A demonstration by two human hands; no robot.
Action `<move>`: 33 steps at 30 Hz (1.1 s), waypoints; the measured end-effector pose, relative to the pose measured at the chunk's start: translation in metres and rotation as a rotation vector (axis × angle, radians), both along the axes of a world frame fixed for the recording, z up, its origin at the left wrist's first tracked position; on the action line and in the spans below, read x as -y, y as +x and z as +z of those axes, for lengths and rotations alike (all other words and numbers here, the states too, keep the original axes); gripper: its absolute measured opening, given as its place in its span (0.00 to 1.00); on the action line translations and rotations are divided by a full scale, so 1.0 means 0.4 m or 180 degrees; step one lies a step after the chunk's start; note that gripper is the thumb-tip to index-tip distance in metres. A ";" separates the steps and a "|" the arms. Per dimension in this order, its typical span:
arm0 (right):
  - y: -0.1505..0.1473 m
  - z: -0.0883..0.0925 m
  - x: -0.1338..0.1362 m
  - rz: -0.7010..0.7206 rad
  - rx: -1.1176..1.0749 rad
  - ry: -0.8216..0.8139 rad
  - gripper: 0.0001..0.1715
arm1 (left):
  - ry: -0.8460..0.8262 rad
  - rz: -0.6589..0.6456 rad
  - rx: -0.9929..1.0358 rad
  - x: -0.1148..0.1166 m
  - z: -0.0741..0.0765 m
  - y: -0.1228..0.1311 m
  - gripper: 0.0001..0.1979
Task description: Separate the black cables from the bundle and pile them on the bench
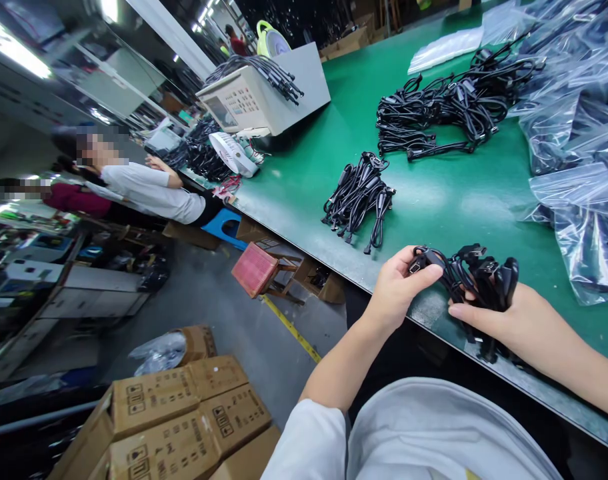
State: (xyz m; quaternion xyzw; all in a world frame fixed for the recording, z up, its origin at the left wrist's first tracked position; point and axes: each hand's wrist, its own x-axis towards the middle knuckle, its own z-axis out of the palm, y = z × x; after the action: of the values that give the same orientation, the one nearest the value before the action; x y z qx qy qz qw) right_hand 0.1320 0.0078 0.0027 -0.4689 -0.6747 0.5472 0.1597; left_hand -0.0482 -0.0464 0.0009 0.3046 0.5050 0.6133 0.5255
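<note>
At the near edge of the green table (304,160), my left hand (401,283) pinches one end of a black cable, its connector showing between thumb and fingers. Just right of it, my right hand (509,320) is wrapped round a bunch of black cables (484,277) with several connectors pointing up. A small pile of bundled black cables (359,197) lies on the table beyond my left hand. Farther back is a larger pile of similar cables (444,110).
Clear plastic bags (584,220) cover the table's right side. A beige instrument (269,93) with cables on top stands at the far left. Below are a red-topped stool (254,270) and cardboard boxes (184,420). A person in white (149,190) sits farther along.
</note>
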 end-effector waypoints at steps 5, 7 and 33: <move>-0.007 0.001 -0.012 0.0023 0.0123 -0.0221 0.23 | 0.0034 0.0034 0.0145 -0.001 -0.006 0.000 0.14; -0.010 -0.001 -0.017 -0.0021 0.0136 -0.0282 0.24 | 0.0024 -0.0006 0.0135 0.000 -0.006 0.000 0.13; -0.025 0.012 -0.019 -0.1181 -0.1710 -0.1342 0.22 | -0.0419 -0.0725 -0.0137 0.159 -0.040 0.064 0.17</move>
State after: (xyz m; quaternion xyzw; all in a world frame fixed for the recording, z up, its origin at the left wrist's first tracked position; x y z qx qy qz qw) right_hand 0.1220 0.0155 0.0074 -0.4455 -0.3853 0.7390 0.3271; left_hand -0.0226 -0.1098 -0.0150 0.3379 0.5175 0.5084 0.5996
